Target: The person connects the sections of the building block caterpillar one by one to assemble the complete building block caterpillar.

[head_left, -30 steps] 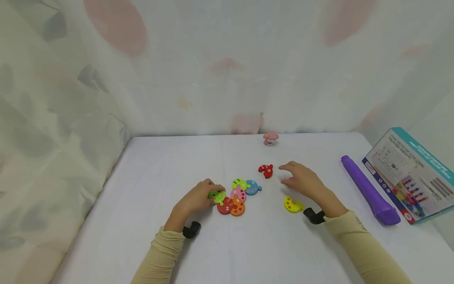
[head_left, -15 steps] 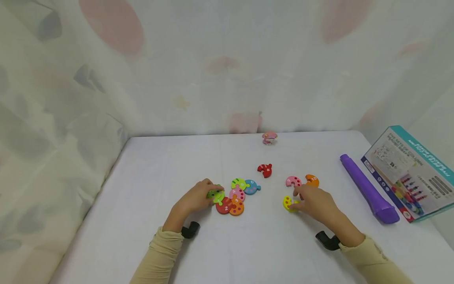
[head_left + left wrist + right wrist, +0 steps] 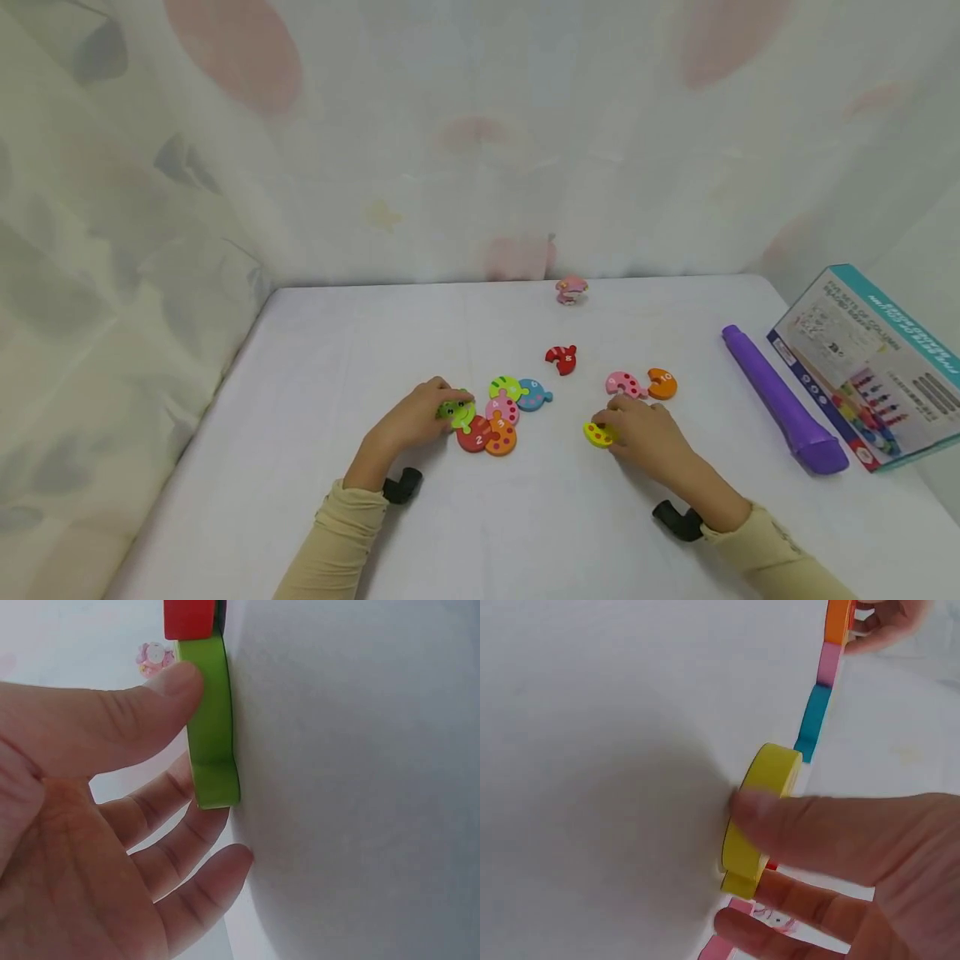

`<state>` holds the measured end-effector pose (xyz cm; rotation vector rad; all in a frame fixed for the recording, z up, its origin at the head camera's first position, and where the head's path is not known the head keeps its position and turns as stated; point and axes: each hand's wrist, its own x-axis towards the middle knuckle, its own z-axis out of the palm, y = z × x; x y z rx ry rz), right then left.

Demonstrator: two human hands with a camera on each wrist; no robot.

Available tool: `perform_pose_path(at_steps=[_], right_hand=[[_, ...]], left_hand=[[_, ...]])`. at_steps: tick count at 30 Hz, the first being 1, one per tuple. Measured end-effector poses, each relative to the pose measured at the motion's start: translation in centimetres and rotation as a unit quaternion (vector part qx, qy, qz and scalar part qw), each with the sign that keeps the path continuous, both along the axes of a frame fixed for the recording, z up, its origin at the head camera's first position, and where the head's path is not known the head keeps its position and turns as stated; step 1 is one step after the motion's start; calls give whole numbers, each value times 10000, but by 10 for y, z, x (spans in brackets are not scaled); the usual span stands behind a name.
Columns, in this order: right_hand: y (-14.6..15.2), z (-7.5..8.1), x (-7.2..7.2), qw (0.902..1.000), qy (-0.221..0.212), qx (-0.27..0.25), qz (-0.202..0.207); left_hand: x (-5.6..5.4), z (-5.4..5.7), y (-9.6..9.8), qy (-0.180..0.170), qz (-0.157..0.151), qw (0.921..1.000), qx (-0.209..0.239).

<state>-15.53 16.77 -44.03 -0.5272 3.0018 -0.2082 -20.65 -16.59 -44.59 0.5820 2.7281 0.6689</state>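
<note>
My left hand [image 3: 415, 417] grips the green face-printed puzzle piece [image 3: 211, 720], thumb on its near edge. That piece joins a curved chain of numbered pieces: a red 2 [image 3: 473, 435], an orange 3 [image 3: 501, 438], a pink 4 [image 3: 502, 410], a light green piece [image 3: 507, 387] and a blue 6 [image 3: 533, 395]. To the right of the chain, my right hand [image 3: 643, 433] pinches a yellow dotted puzzle piece [image 3: 759, 810] between thumb and fingers. Its number is hidden by the fingers. In the right wrist view the piece stands apart from the blue one.
Loose pieces lie beyond: a red 8 [image 3: 562, 359], a pink 9 [image 3: 625, 384] and an orange 10 [image 3: 662, 383]. A small pink figurine [image 3: 572, 290] stands at the back edge. On the right are a purple microphone-shaped object [image 3: 783, 400] and a printed box [image 3: 870, 367].
My right hand has moved from near the red 8 down to the yellow piece, taken hold of it and shifted it slightly left. The left hand stays on the green piece.
</note>
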Motion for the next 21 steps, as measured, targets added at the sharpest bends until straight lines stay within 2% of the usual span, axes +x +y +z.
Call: perform_pose_path(at_steps=[5,12,16,21], right_hand=[[-7,-3,-1,9999,-7,-123,105],[-12,-11,-4,9977,16,-671,-13],[-16,-8,-13,9954,-131,-946,103],[-24,1,-30,9913,-158,-1232,428]], left_hand=[[0,0,0,6,-21,10000,40],[0,0,0,-19,-63,10000,19],[1,1,0,-19,-8,10000,27],[0,1,0,-15,-52,10000,70]])
